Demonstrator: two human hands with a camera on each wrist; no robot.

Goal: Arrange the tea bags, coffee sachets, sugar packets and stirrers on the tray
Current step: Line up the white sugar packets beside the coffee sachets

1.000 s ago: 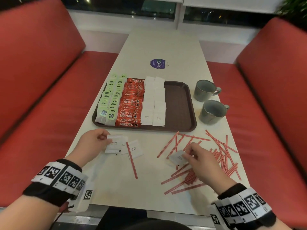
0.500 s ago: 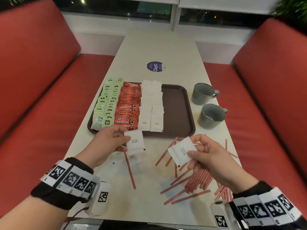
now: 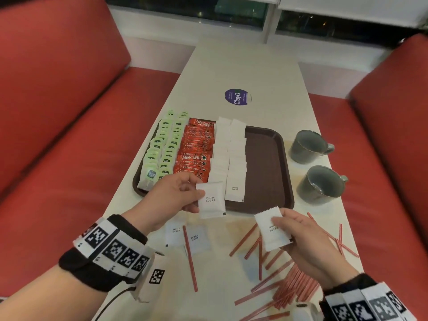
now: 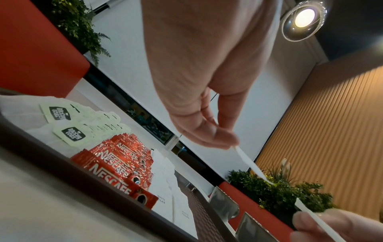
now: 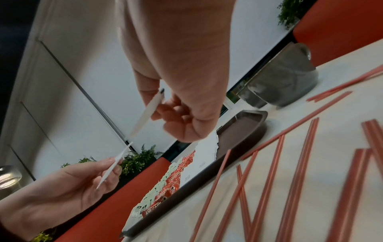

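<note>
The left hand [image 3: 172, 198] pinched one sugar packet [image 3: 211, 199] over the near edge of the tray [image 3: 266, 170], the right hand [image 3: 308, 242] pinched another packet [image 3: 271, 230] above the table, and each packet probably needed laying flat at the near end of the white rows.

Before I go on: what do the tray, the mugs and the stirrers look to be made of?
Tray: brown moulded plastic, apparently; matte, textured floor, rolled rim.
Mugs: probably glazed ceramic; grey, soft sheen, darker rims.
Stirrers: thin red strips, likely plastic, though coated paper is possible.
</note>
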